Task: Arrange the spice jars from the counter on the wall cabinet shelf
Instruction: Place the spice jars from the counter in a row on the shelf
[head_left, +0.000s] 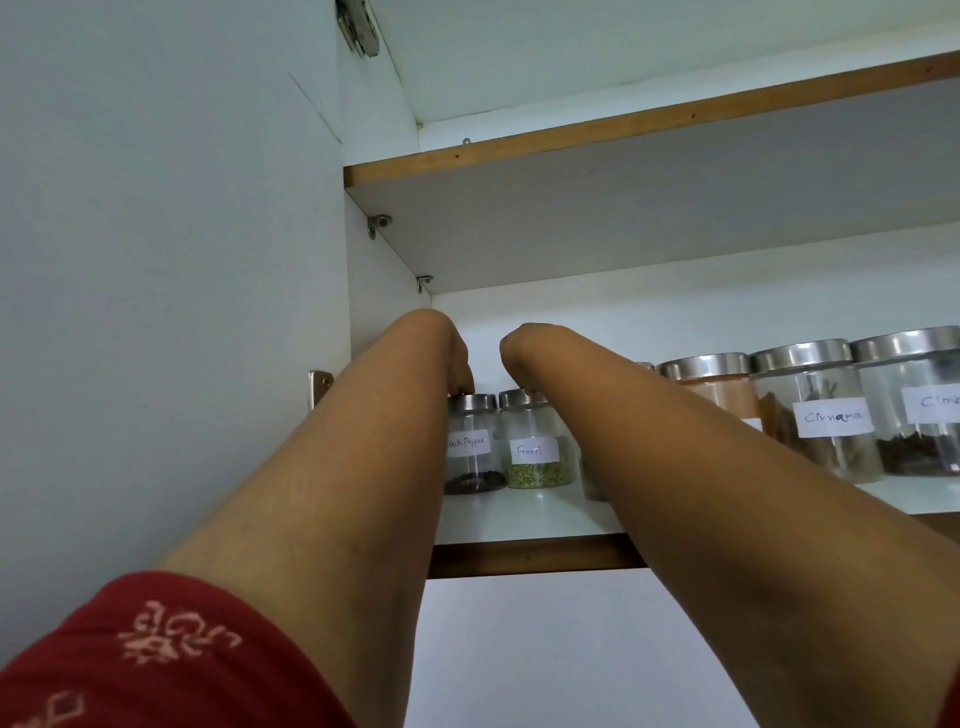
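The wall cabinet is standing open, its white side panel lying at the left and an upper shelf with a brown front edge spanning the top. The lower shelf is carrying a row of glass spice jars with metal lids.

Both bare forearms are reaching up and away from the camera, over the near edge of the lower shelf. A red patterned sleeve is covering the left upper arm at the near left.

At the right, the large Cloves jar is standing just beside the Cinnamon jar, followed to the left by a jar of orange powder, which the right forearm is partly hiding.

At the far left of the row, the Fennel jar is standing upright just beside the Black Pepper jar.

The left hand is bending down at the wrist, its fingertips touching the Black Pepper lid. The right hand is reaching down onto the Fennel lid. The fingers of both hands are hidden behind the wrists, so the grip state cannot be determined.
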